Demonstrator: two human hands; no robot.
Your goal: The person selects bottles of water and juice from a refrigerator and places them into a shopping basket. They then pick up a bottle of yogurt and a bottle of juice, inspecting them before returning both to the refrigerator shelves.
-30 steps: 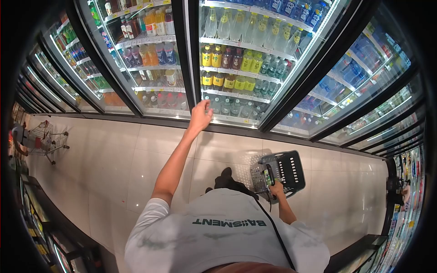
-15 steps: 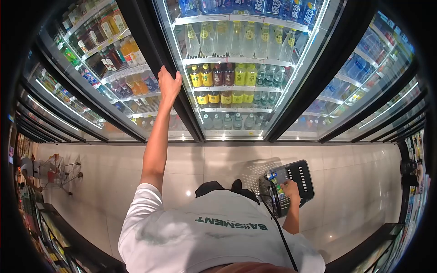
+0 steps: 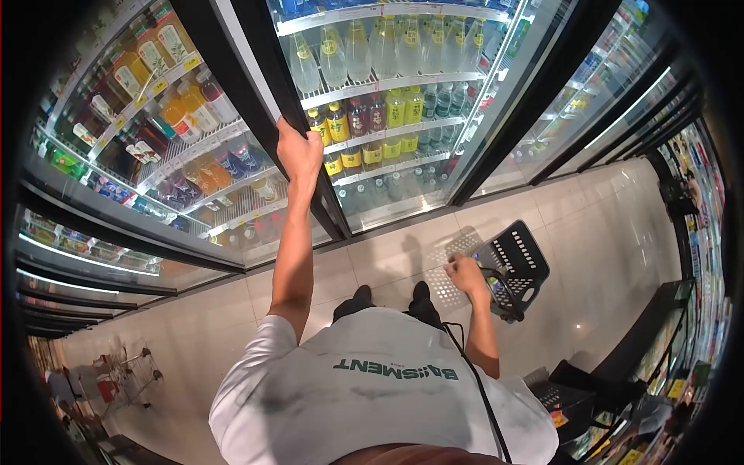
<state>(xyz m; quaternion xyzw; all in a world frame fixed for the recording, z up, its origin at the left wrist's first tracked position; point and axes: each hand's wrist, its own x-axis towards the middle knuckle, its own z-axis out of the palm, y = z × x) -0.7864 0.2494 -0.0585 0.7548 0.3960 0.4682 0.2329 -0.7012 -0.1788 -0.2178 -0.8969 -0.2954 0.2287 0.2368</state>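
My left hand [image 3: 300, 155] is closed around the dark edge of a glass cooler door [image 3: 260, 85], at the frame between two bays. A pale strip shows along that door just above my fingers. Close to it, yellow-labelled bottles [image 3: 337, 122] stand on the cooler's lower shelves. Low in front of me, my right hand [image 3: 467, 275] has its fingers curled in; what they hold, if anything, is hidden. Beside that wrist is a grey shopping basket [image 3: 533, 246] with holes in its wall, tilted, its black handle [image 3: 508, 301] near my forearm. Most of its contents are out of sight.
Clear bottles [image 3: 384, 48] line an upper shelf, with juice bottles [image 3: 182, 116] behind glass on the left. A shopping cart [image 3: 124, 380] stands on the tiled floor at lower left. Black stands and a packed shelf [image 3: 701, 225] border the right side.
My view has turned and come nearer the cooler. A pale strip now shows along the door by my left hand. My right hand has moved up and left relative to the basket, which is tilted differently.
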